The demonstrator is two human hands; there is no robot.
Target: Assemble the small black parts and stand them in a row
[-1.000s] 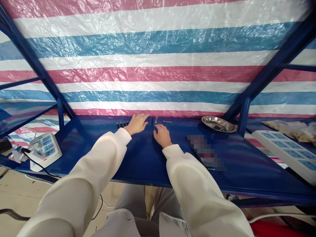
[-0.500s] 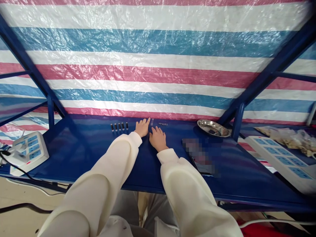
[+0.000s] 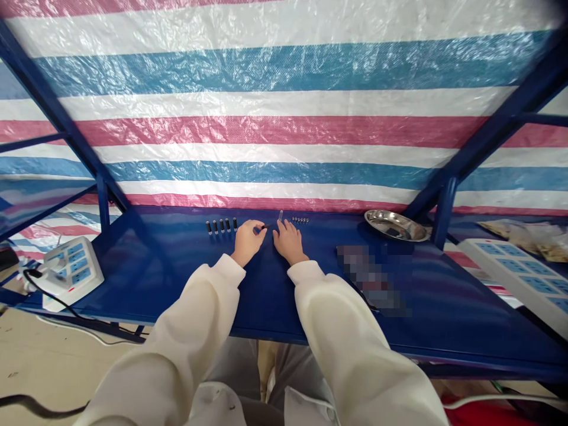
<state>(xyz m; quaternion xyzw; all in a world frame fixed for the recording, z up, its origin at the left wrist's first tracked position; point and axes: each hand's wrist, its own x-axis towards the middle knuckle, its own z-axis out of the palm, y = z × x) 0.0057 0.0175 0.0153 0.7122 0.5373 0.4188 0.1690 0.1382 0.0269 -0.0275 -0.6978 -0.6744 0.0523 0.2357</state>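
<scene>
My left hand (image 3: 249,241) is closed in a pinch, and a thin dark piece (image 3: 265,226) pokes out from its fingertips. What that piece is cannot be made out. Right beside it, my right hand (image 3: 289,241) lies on the blue table with its fingers stretched forward. Just beyond those fingertips is a small clear tube (image 3: 281,215). A row of small shiny metal pieces (image 3: 300,220) lies to the right of the tube. On the left, several short black cylinders with pale lower ends (image 3: 222,226) stand in a row.
An oval metal dish (image 3: 394,226) sits at the back right of the table (image 3: 177,278). Nearer is a blurred-out flat phone-like object (image 3: 370,281). White power strips (image 3: 73,272) stand on both sides, one with a black cable. Striped sheeting (image 3: 275,130) hangs behind, between blue frame posts.
My left hand has turned from pointing beside the clear tube to pinching a thin dark piece, slightly nearer me. My right hand stays close to the tube. The view has shifted slightly.
</scene>
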